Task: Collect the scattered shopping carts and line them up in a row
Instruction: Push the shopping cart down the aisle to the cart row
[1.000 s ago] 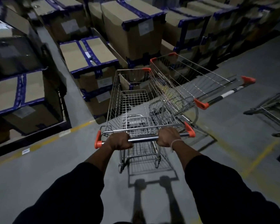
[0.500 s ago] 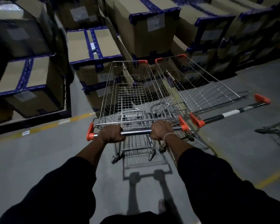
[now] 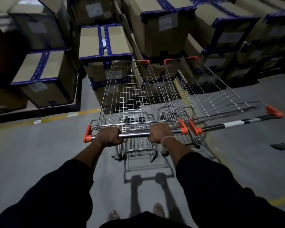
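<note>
Directly in front of stacked cartons (image 3: 164,30): wire shopping cart (image 3: 130,99), chrome mesh basket, orange corner caps, bare metal handle bar (image 3: 135,135) with orange end pieces. Just right of it, second cart (image 3: 209,96), same build, handle sleeved black and white, its orange end nearly touching first cart's end cap; baskets side by side, both noses toward cartons. Left hand (image 3: 109,137) clenched around handle bar near left end. Right hand (image 3: 160,133) wrapped around same bar near right end, pale band on wrist. Grey floor (image 3: 39,153) beneath, yellow line along carton stack.
</note>
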`<move>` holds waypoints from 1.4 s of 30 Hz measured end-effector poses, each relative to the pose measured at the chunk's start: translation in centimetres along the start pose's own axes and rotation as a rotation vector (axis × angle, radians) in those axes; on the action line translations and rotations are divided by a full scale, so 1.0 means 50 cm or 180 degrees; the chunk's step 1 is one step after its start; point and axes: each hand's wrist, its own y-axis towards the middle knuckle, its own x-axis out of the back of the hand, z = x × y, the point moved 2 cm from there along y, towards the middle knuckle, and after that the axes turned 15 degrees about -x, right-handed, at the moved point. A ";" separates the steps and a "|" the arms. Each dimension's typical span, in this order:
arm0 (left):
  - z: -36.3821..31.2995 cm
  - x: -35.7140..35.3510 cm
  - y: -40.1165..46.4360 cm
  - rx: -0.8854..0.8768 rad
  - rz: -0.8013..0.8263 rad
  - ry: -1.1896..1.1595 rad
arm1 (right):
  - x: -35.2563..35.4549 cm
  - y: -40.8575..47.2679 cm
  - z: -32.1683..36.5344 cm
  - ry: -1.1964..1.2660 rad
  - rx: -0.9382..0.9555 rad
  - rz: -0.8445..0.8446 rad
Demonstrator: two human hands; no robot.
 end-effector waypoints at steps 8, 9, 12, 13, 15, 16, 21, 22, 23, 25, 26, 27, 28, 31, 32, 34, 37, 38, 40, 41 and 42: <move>-0.027 -0.003 0.002 0.0075 -0.0055 -0.0090 | -0.005 0.013 -0.024 -0.0181 0.0147 -0.0125; -0.029 -0.005 0.003 0.0080 -0.0071 -0.0085 | -0.006 0.016 -0.026 -0.0189 0.0153 -0.0150; -0.036 -0.006 0.004 0.0124 -0.0075 -0.0067 | -0.009 0.023 -0.033 -0.0190 0.0168 -0.0195; -0.037 -0.007 0.005 0.0144 -0.0073 -0.0077 | -0.009 0.026 -0.035 -0.0224 0.0189 -0.0229; -0.041 -0.008 0.007 0.0186 -0.0065 -0.0113 | -0.008 0.032 -0.038 -0.0274 0.0242 -0.0301; -0.044 -0.009 0.008 0.0208 -0.0056 -0.0139 | -0.007 0.035 -0.041 -0.0283 0.0255 -0.0325; -0.057 -0.002 0.008 0.0248 -0.0055 -0.0247 | -0.004 0.047 -0.051 -0.0318 0.0317 -0.0334; -0.058 -0.001 0.007 0.0266 -0.0053 -0.0260 | -0.004 0.048 -0.050 -0.0320 0.0336 -0.0336; -0.058 0.001 0.005 0.0278 -0.0053 -0.0263 | -0.004 0.048 -0.050 -0.0324 0.0350 -0.0333; -0.059 0.002 0.003 0.0286 -0.0055 -0.0255 | -0.002 0.049 -0.049 -0.0347 0.0376 -0.0327; -0.060 0.003 0.003 0.0288 -0.0054 -0.0250 | -0.001 0.051 -0.048 -0.0363 0.0393 -0.0341; -0.059 0.003 0.002 0.0293 -0.0058 -0.0246 | 0.000 0.052 -0.048 -0.0373 0.0411 -0.0359; -0.059 0.003 0.002 0.0290 -0.0071 -0.0238 | 0.001 0.052 -0.048 -0.0381 0.0425 -0.0367; -0.061 0.003 0.002 0.0302 -0.0116 -0.0259 | 0.007 0.053 -0.048 -0.0413 0.0460 -0.0366; -0.061 0.002 0.002 0.0312 -0.0132 -0.0276 | 0.009 0.053 -0.047 -0.0422 0.0474 -0.0365; -0.061 0.001 0.001 0.0326 -0.0140 -0.0285 | 0.012 0.053 -0.043 -0.0435 0.0465 -0.0329; -0.052 -0.004 -0.003 0.0346 -0.0177 -0.0264 | 0.009 0.054 -0.035 -0.0454 0.0450 -0.0264; -0.048 -0.005 -0.003 0.0356 -0.0191 -0.0243 | 0.006 0.055 -0.033 -0.0440 0.0455 -0.0268; -0.044 -0.008 -0.004 0.0374 -0.0226 -0.0214 | 0.003 0.056 -0.030 -0.0396 0.0464 -0.0290; -0.044 -0.009 -0.003 0.0381 -0.0243 -0.0208 | 0.003 0.056 -0.030 -0.0375 0.0462 -0.0295; -0.045 -0.011 -0.001 0.0375 -0.0260 -0.0175 | 0.004 0.057 -0.032 -0.0364 0.0456 -0.0304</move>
